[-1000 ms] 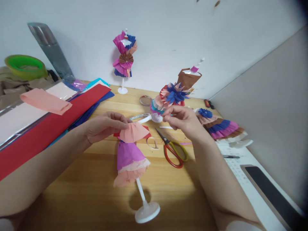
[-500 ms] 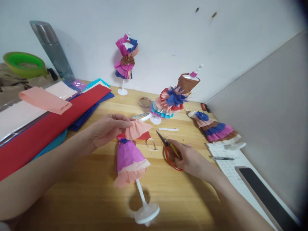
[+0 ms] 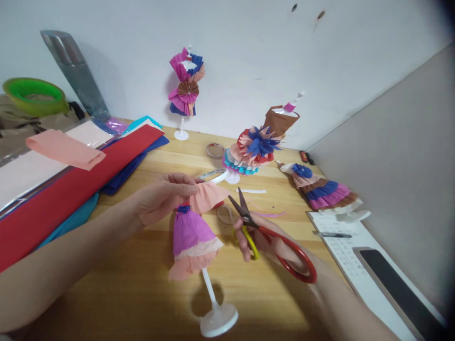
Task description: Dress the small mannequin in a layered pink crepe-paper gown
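Note:
Between the fingertips of my left hand (image 3: 170, 196) is a gathered piece of peach crepe paper (image 3: 209, 196), fanned out to the right. My right hand (image 3: 265, 241) holds scissors (image 3: 249, 220) with one red and one yellow handle. Their blades are parted and point up-left, close to the paper's right edge. Below my left hand lies a small dress form in a purple paper skirt (image 3: 192, 232) with white and peach ruffles. Its white stand (image 3: 218, 319) points toward me. My left hand and the peach paper cover its top.
Red crepe paper (image 3: 106, 175) and other folded sheets lie at the left, near green tape (image 3: 35, 94) and a bottle (image 3: 76, 76). Dressed forms stand at the back; another lies right (image 3: 323, 192). Paper scraps, a notebook (image 3: 334, 251) and a phone (image 3: 394, 289) are also there.
The scissors have turned in my right hand; their blades have opened and now sit near the peach paper. My left hand has shifted slightly right with the paper.

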Available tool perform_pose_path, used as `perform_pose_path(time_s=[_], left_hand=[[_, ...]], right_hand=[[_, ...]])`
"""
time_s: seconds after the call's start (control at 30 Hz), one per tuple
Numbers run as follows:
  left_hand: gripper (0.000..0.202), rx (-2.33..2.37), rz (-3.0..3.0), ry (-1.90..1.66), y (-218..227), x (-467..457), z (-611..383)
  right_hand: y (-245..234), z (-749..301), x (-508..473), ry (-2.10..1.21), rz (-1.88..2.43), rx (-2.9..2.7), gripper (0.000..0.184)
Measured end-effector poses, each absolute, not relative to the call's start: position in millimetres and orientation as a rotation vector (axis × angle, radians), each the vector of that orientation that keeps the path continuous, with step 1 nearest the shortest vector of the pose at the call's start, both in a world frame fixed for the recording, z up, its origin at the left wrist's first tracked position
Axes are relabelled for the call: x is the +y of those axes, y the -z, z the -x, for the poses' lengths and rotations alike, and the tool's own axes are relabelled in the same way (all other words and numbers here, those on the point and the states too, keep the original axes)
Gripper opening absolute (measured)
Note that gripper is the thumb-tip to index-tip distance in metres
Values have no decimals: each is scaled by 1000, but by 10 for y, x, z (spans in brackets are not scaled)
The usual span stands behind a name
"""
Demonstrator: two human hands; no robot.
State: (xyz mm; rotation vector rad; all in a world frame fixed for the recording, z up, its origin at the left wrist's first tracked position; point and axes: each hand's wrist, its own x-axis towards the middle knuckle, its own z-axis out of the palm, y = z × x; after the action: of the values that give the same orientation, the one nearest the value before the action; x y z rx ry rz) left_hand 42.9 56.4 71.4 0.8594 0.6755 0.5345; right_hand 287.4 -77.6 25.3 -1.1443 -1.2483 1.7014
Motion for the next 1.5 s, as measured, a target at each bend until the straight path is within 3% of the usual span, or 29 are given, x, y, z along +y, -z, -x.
perform_pose_path(time_s=[0.07, 0.33, 0.73, 1.2, 1.5], left_hand=[[13, 672, -874, -514, -722, 549, -435], [13, 600, -910, -484, -739, 496, -463], [4, 522, -902, -452, -677, 490, -485], [5, 538, -892, -438, -702, 491, -480], [3, 522, -897, -435, -678, 480, -473]], right_hand=[[-289, -2748, -717, -1770, 1022, -1217, 73], [-355, -2654, -553, -1803, 761, -1298, 56], [-397, -2577, -411, -1805, 668, -1253, 55], [-365, -2564, -399, -1627, 841, -1397, 66], [-342, -2506, -434, -1630, 894, -1294, 57]])
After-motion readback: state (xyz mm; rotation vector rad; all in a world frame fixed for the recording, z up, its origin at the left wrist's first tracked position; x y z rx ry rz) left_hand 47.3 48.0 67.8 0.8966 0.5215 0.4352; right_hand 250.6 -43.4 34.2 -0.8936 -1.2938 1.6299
